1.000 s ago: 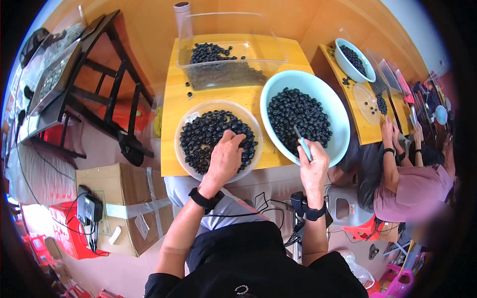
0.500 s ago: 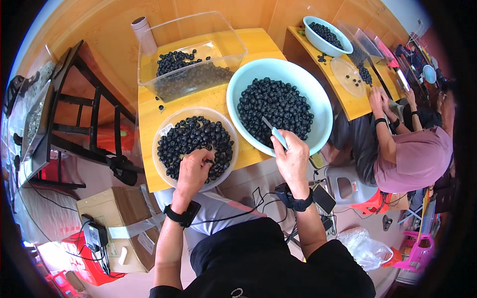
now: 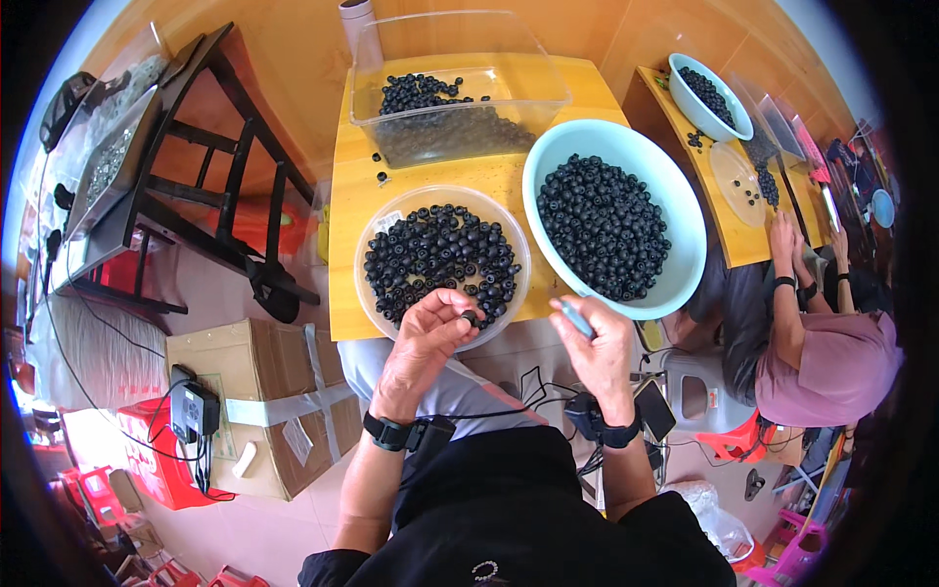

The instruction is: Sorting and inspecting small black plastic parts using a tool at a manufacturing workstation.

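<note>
Between thumb and fingertips, my left hand (image 3: 430, 338) pinches one small black round piece (image 3: 470, 318) with a pale spot or hole. It hovers over the near rim of a round clear plastic tub (image 3: 373, 323), which is heaped with similar black pieces (image 3: 430, 245). My right hand (image 3: 602, 347) is closed around the light-blue handle of a small knife (image 3: 577, 318), just below the near rim of a large pale-blue basin (image 3: 675, 196). The knife's blade is hard to make out here. More black pieces (image 3: 602, 230) fill that basin.
A clear rectangular bin (image 3: 460, 152) with black pieces stands at the back of the yellow table (image 3: 352, 215), beside a pink bottle (image 3: 359, 24). A cardboard box (image 3: 264, 391) and black chair frame (image 3: 210, 176) are on the left. A co-worker (image 3: 812, 362) sits at another table (image 3: 748, 235) on the right.
My left hand has lifted from the pile toward me, with a black piece now showing in its fingers. My right hand has drawn the knife back from over the basin. The view has shifted left.
</note>
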The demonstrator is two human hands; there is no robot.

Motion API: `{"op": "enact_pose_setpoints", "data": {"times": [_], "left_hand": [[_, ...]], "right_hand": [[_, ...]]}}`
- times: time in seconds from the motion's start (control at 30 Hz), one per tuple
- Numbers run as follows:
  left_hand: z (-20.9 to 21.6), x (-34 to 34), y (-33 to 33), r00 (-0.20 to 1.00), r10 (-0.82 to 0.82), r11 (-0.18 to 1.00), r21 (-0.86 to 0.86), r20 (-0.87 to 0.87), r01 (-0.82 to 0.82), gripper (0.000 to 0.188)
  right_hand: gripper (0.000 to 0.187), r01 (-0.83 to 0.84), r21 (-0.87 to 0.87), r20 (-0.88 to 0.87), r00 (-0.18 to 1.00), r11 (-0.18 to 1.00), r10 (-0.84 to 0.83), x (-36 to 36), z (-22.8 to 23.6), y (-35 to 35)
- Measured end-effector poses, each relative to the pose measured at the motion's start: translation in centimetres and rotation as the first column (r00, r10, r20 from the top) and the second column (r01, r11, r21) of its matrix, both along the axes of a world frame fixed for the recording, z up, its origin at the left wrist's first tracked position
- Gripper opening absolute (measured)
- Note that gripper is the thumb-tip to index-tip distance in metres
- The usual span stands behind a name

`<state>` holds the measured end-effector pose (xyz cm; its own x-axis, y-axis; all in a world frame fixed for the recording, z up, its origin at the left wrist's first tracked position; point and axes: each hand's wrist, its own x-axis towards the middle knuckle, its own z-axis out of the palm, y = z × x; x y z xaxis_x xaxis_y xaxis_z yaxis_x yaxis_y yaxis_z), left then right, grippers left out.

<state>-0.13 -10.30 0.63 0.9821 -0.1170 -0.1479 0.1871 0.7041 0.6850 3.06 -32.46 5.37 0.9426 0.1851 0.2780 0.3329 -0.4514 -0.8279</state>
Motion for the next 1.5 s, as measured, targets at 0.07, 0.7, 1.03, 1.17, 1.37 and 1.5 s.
{"op": "enact_pose_setpoints", "data": {"times": [0.07, 0.7, 1.03, 1.17, 1.37, 1.5], "left_hand": [[-0.1, -0.2, -0.1, 0.999, -0.037, 0.991, -0.13, 0.015, 0.038, 0.019], [-0.4, -1.6, -1.0, 0.999, -0.024, 0.956, -0.294, -0.02, 0.017, 0.023], [-0.4, -1.7, -0.8, 0.998, -0.05, 0.966, -0.25, 0.04, 0.059, 0.022], [-0.6, -1.8, -0.7, 0.996, -0.065, 0.955, -0.286, 0.06, 0.079, 0.021], [-0.6, -1.9, -0.7, 0.997, -0.061, 0.957, -0.282, 0.049, 0.072, 0.02], [-0.7, -1.9, -0.7, 0.997, -0.058, 0.957, -0.282, 0.047, 0.069, 0.018]], "right_hand": [[0.013, -0.041, 0.029, -0.091, 0.995, 0.999, 0.044, -0.7, -0.2, 0.9], [0.02, -0.202, -0.049, -0.048, 0.979, 0.978, 0.2, -1.4, 0.0, 2.2], [0.021, -0.258, -0.283, 0.03, 0.96, 0.924, 0.277, -2.2, 1.5, 3.0], [0.022, -0.242, -0.281, 0.064, 0.961, 0.929, 0.27, -2.4, 1.3, 3.0], [0.022, -0.243, -0.297, 0.05, 0.962, 0.924, 0.269, -2.4, 1.6, 3.1], [0.021, -0.238, -0.314, 0.06, 0.961, 0.919, 0.269, -2.5, 1.5, 3.1]]}}
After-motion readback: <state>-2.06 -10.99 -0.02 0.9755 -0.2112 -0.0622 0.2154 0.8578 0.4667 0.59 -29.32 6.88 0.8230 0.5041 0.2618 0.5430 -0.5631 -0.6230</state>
